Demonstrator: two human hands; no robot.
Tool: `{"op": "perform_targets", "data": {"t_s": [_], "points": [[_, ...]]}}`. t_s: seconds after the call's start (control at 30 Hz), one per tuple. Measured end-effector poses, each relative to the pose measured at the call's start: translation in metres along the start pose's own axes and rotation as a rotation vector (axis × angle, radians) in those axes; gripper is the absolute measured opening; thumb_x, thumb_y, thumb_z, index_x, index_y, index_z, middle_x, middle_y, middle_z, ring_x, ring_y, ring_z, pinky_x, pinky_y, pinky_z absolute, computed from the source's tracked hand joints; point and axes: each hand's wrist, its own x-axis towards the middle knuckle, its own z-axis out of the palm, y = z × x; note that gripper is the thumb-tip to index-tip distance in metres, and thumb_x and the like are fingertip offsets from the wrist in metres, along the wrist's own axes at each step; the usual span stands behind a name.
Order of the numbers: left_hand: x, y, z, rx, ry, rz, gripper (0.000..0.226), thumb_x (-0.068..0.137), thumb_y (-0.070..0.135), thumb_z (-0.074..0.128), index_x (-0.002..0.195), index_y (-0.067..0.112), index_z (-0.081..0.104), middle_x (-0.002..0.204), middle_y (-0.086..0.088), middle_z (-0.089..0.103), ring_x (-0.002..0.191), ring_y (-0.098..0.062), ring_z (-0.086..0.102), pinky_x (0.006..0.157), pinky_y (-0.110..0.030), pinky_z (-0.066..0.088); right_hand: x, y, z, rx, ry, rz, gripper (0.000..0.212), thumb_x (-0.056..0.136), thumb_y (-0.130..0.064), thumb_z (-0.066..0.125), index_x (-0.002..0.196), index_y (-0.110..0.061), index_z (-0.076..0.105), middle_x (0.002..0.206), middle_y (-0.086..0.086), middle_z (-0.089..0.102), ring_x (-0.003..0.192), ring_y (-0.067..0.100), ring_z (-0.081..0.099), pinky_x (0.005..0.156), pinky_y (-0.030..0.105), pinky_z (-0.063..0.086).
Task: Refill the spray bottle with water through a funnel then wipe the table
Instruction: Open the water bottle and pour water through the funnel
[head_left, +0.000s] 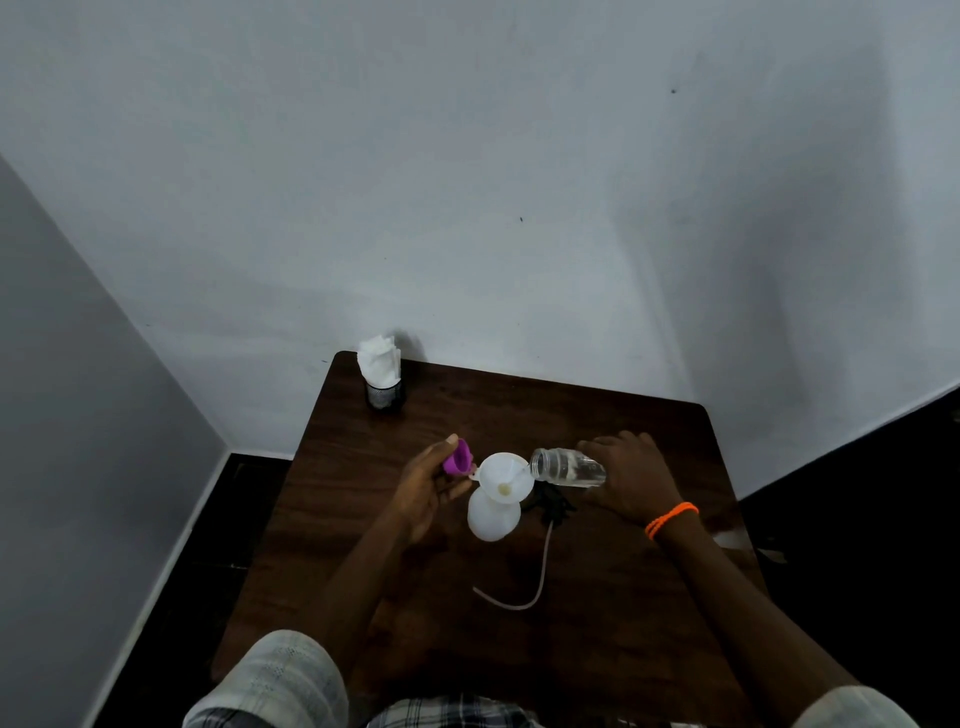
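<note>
White funnel (506, 477) seated in spray bottle (492, 514) | right hand (631, 480) grip holds tipped jar (569, 466) at funnel rim | left hand (428, 486) grip holds purple cap (458, 457) beside funnel | risk: unsteadied bottle tips, wetting surface (597, 597).

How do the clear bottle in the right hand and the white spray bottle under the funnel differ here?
The clear bottle is see-through and tipped on its side over the funnel, held by the right hand. The white spray bottle is opaque and stands upright on the table. Both are uncapped.

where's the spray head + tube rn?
Head view: the black spray head lies on the table just right of the white bottle, below the right hand; its tube trails toward the person.
</note>
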Motion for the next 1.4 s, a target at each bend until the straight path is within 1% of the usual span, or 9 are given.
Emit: {"op": "perform_targets", "data": {"t_s": [0.17,0.23,0.3,0.37,0.63,0.83,1.07,1.2,1.4], "points": [[0.001,0.0,-0.001,0.013,-0.006,-0.001,0.049,0.087,0.04,0.07,0.123,0.006,0.065,0.122,-0.022,0.069,0.111,-0.034,0.069,0.088,-0.039,0.059,0.0,-0.002,-0.003,0.008,0.003,0.011,0.073,0.072,-0.055,0.072,0.14,-0.03,0.058,0.135,-0.004,0.065,0.115,0.023,0.057,0.095,0.038,0.036],[0.002,-0.001,-0.002,0.007,-0.007,0.004,0.051,0.088,0.04,0.07,0.124,0.005,0.065,0.123,-0.024,0.069,0.108,-0.032,0.071,0.084,-0.037,0.059,-0.001,-0.002,-0.004,0.01,-0.003,0.013,0.073,0.074,-0.054,0.073,0.141,-0.03,0.056,0.138,-0.004,0.063,0.117,0.024,0.056,0.097,0.039,0.035],[0.002,-0.001,-0.003,0.008,-0.013,0.011,0.049,0.09,0.039,0.069,0.124,0.004,0.064,0.122,-0.025,0.069,0.105,-0.03,0.071,0.083,-0.036,0.06,-0.002,-0.002,-0.006,0.011,-0.003,0.015,0.073,0.075,-0.053,0.073,0.142,-0.03,0.055,0.139,-0.004,0.062,0.119,0.024,0.055,0.098,0.039,0.035],[0.002,-0.002,-0.003,0.007,-0.014,0.008,0.047,0.092,0.039,0.068,0.124,0.004,0.064,0.123,-0.024,0.069,0.105,-0.03,0.071,0.083,-0.036,0.06,-0.002,-0.003,-0.007,0.008,0.0,0.014,0.073,0.076,-0.054,0.072,0.143,-0.03,0.055,0.14,-0.004,0.062,0.119,0.023,0.054,0.098,0.039,0.034],[0.003,-0.002,-0.005,0.003,-0.014,0.002,0.052,0.088,0.04,0.071,0.126,0.006,0.064,0.124,-0.022,0.068,0.109,-0.031,0.071,0.077,-0.033,0.06,-0.001,-0.004,-0.009,-0.007,0.006,0.006,0.071,0.076,-0.056,0.071,0.141,-0.031,0.056,0.136,-0.005,0.064,0.116,0.023,0.056,0.095,0.037,0.035],[0.004,-0.001,-0.004,0.011,-0.017,0.005,0.055,0.086,0.041,0.07,0.127,0.005,0.064,0.124,-0.022,0.069,0.108,-0.03,0.071,0.078,-0.033,0.06,0.0,-0.004,-0.008,-0.007,0.005,0.002,0.072,0.074,-0.053,0.073,0.14,-0.029,0.058,0.135,-0.003,0.065,0.115,0.025,0.057,0.095,0.04,0.037],[0.006,-0.001,-0.004,0.013,-0.015,-0.001,0.056,0.085,0.042,0.071,0.126,0.005,0.064,0.122,-0.021,0.07,0.111,-0.032,0.07,0.082,-0.036,0.059,0.003,-0.001,-0.006,-0.018,0.027,0.002,0.069,0.071,-0.049,0.077,0.135,-0.028,0.063,0.13,-0.002,0.069,0.11,0.026,0.06,0.092,0.041,0.039],[0.008,-0.002,-0.005,0.002,-0.01,-0.007,0.053,0.087,0.04,0.071,0.125,0.005,0.064,0.123,-0.022,0.069,0.109,-0.032,0.071,0.083,-0.036,0.059,0.005,0.0,-0.004,-0.039,0.034,0.001,0.068,0.071,-0.052,0.077,0.133,-0.029,0.064,0.127,-0.001,0.07,0.108,0.026,0.061,0.09,0.041,0.041],[0.01,-0.003,-0.004,0.013,-0.005,0.002,0.055,0.084,0.042,0.072,0.124,0.005,0.065,0.122,-0.022,0.07,0.107,-0.031,0.071,0.083,-0.037,0.059,0.006,0.002,-0.003,-0.033,0.042,-0.008,0.067,0.07,-0.052,0.077,0.131,-0.027,0.066,0.125,-0.001,0.071,0.105,0.027,0.062,0.088,0.041,0.041]]}}
